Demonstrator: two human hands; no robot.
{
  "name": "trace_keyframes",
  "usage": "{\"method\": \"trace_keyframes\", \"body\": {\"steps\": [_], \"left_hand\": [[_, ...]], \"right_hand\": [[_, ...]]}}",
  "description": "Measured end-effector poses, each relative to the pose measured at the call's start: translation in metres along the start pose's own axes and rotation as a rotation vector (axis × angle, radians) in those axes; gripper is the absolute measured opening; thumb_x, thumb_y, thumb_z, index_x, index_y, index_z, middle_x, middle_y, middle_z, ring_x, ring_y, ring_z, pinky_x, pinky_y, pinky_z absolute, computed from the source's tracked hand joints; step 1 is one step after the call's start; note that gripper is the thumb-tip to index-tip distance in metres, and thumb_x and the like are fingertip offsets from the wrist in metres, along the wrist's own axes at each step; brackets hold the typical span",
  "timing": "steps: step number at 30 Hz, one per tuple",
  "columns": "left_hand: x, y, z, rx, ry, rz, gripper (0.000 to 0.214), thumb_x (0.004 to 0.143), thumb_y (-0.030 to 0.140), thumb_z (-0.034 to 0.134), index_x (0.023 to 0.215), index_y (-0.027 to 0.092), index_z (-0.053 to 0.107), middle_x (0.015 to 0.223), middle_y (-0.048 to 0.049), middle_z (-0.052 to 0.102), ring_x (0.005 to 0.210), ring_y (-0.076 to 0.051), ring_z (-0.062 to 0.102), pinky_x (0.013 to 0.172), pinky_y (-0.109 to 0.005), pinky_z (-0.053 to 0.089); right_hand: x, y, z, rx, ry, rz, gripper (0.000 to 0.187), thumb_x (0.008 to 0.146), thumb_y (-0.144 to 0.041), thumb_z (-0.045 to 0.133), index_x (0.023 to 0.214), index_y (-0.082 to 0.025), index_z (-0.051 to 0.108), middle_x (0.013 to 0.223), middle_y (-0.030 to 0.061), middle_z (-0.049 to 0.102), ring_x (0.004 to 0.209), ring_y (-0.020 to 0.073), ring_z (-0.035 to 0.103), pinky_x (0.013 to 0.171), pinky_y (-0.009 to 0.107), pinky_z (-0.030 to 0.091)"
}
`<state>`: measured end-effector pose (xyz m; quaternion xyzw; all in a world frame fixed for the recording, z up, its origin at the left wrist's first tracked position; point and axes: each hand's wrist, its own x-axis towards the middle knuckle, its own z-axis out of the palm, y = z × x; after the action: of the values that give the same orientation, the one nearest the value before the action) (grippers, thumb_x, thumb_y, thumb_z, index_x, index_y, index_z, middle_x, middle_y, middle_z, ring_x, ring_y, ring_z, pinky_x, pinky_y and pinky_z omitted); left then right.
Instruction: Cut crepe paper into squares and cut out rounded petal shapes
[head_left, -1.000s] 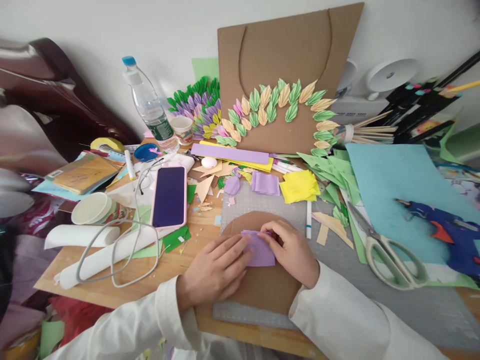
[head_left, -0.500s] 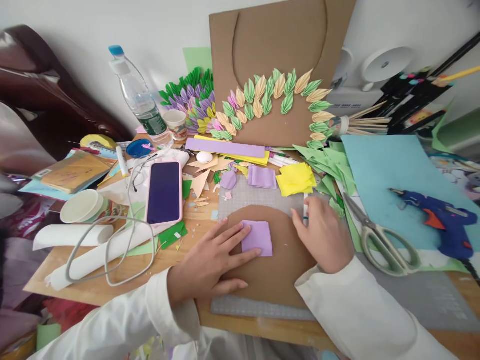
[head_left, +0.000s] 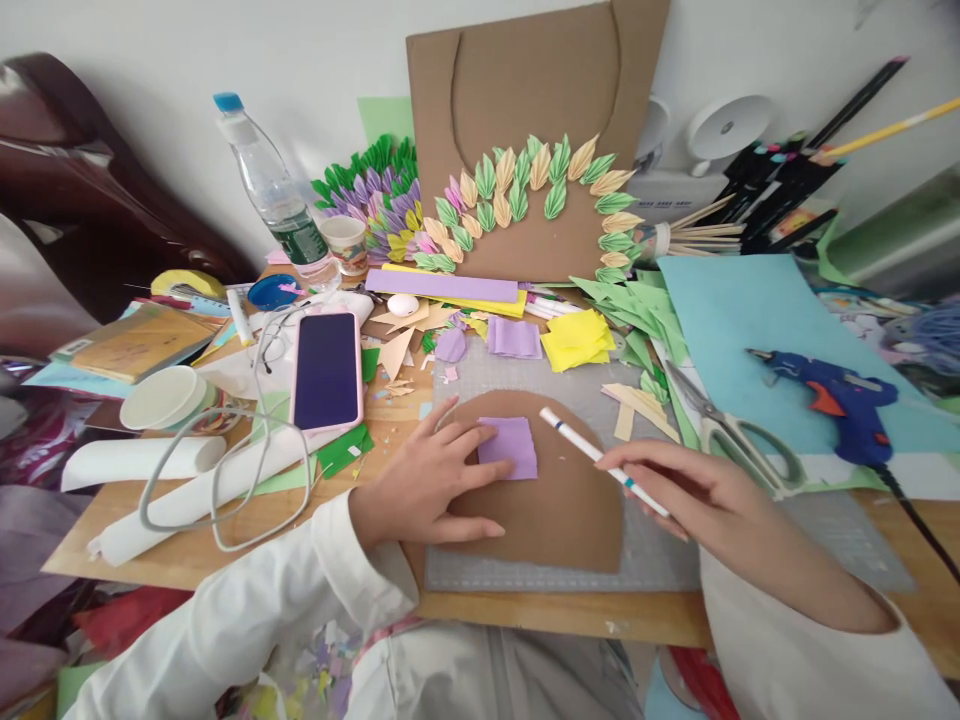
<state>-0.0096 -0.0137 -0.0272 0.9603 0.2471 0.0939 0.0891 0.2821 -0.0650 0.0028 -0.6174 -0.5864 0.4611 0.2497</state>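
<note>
A small purple paper square (head_left: pixel 517 450) lies on a rounded brown cardboard piece (head_left: pixel 555 530). My left hand (head_left: pixel 431 480) rests with spread fingers on the cardboard, two fingertips on the paper's left side. Between the fingers of my right hand (head_left: pixel 697 495) is a slim white pen (head_left: pixel 577 440) with a teal band, its white end pointing up and left above the cardboard. Beneath the cardboard is a grey cutting mat (head_left: pixel 465 580). Stacks of purple paper (head_left: pixel 514 338) and yellow paper (head_left: pixel 577 340) lie just beyond it.
Scissors (head_left: pixel 731 430) and a blue glue gun (head_left: pixel 832 395) lie to the right. On the left are a phone (head_left: pixel 326 370), a looped cable (head_left: pixel 217 480) and a paper cup (head_left: pixel 165 398). At the back, a bottle (head_left: pixel 285 200) stands near a cardboard panel (head_left: pixel 525 90) with paper leaves.
My right hand has picked up the white pen from beside the cardboard and moved right with it. My left hand stays on the paper. The view has shifted slightly.
</note>
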Motion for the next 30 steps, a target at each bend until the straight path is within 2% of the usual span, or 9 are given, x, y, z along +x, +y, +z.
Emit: {"method": "trace_keyframes", "body": {"steps": [3,7,13,16,20,22,25,27,30], "left_hand": [[0.003,-0.002,-0.003,0.005,-0.016,-0.001,0.059,0.088,0.062,0.047,0.127,0.02,0.059,0.134,-0.0165,0.056,0.12,-0.032,0.055,0.115,-0.061,0.012],[0.007,-0.004,-0.005,-0.037,0.011,-0.006,0.059,0.088,0.059,0.049,0.127,0.014,0.056,0.129,-0.0162,0.061,0.118,-0.031,0.056,0.116,-0.06,0.008],[0.01,-0.006,-0.005,-0.078,0.054,-0.012,0.056,0.087,0.056,0.052,0.121,0.012,0.054,0.119,-0.0154,0.066,0.111,-0.03,0.06,0.116,-0.06,0.006],[0.011,-0.009,-0.006,-0.064,0.09,0.023,0.057,0.088,0.054,0.053,0.124,0.01,0.051,0.117,-0.0166,0.067,0.11,-0.03,0.061,0.116,-0.057,0.01],[0.009,0.001,-0.019,-0.055,0.21,0.121,0.055,0.09,0.051,0.054,0.13,0.015,0.046,0.128,-0.0167,0.063,0.118,-0.029,0.057,0.115,-0.054,0.017],[0.007,0.011,-0.028,-0.106,0.258,0.117,0.052,0.089,0.054,0.056,0.124,0.015,0.052,0.116,-0.0135,0.069,0.109,-0.026,0.061,0.11,-0.049,0.027],[0.004,0.028,-0.036,-0.219,0.324,0.101,0.019,0.093,0.03,0.059,0.106,0.017,0.06,0.092,-0.0054,0.073,0.088,-0.019,0.064,0.093,-0.038,0.041],[0.002,0.036,-0.039,-0.366,0.387,0.059,0.009,0.091,0.019,0.061,0.1,0.017,0.062,0.084,-0.0037,0.071,0.081,-0.017,0.063,0.082,-0.033,0.044],[0.0,0.046,-0.042,-0.62,0.451,-0.051,0.011,0.086,0.017,0.068,0.096,0.016,0.065,0.077,-0.0024,0.068,0.073,-0.014,0.061,0.071,-0.027,0.045]], "right_hand": [[-0.019,-0.008,-0.003,0.239,-0.066,0.092,0.031,0.087,-0.054,0.057,0.091,-0.026,0.071,0.074,0.0028,0.06,0.051,0.0114,0.048,0.042,0.022,0.042],[-0.03,-0.02,-0.001,0.416,-0.046,0.199,0.031,0.075,-0.056,0.07,0.079,-0.025,0.072,0.074,0.0038,0.06,0.053,0.0113,0.049,0.04,0.019,0.042],[-0.031,-0.037,0.002,0.446,-0.054,0.321,0.025,0.072,-0.049,0.071,0.072,-0.025,0.07,0.072,0.0047,0.059,0.056,0.0132,0.05,0.046,0.021,0.048],[-0.031,-0.039,0.001,0.437,-0.106,0.315,0.022,0.073,-0.047,0.07,0.072,-0.025,0.07,0.068,0.0028,0.056,0.056,0.0127,0.048,0.045,0.02,0.044],[-0.03,-0.034,0.001,0.429,-0.213,0.24,0.023,0.077,-0.046,0.066,0.075,-0.024,0.071,0.061,0.0005,0.048,0.051,0.0127,0.043,0.037,0.02,0.031],[-0.03,-0.03,-0.001,0.425,-0.307,0.169,0.027,0.082,-0.048,0.063,0.079,-0.023,0.072,0.061,-0.0007,0.046,0.048,0.0106,0.04,0.036,0.02,0.028],[-0.029,-0.025,-0.002,0.393,-0.424,0.043,0.028,0.088,-0.047,0.059,0.081,-0.024,0.074,0.065,-0.0003,0.048,0.046,0.0084,0.04,0.038,0.019,0.03],[-0.029,-0.021,0.001,0.449,-0.418,-0.043,0.029,0.087,-0.051,0.059,0.084,-0.026,0.074,0.067,0.0015,0.051,0.048,0.0102,0.043,0.036,0.02,0.032],[-0.03,-0.016,0.015,0.639,-0.367,-0.198,0.042,0.082,-0.066,0.055,0.097,-0.03,0.071,0.067,0.0038,0.055,0.05,0.0158,0.05,0.034,0.022,0.036]]}}
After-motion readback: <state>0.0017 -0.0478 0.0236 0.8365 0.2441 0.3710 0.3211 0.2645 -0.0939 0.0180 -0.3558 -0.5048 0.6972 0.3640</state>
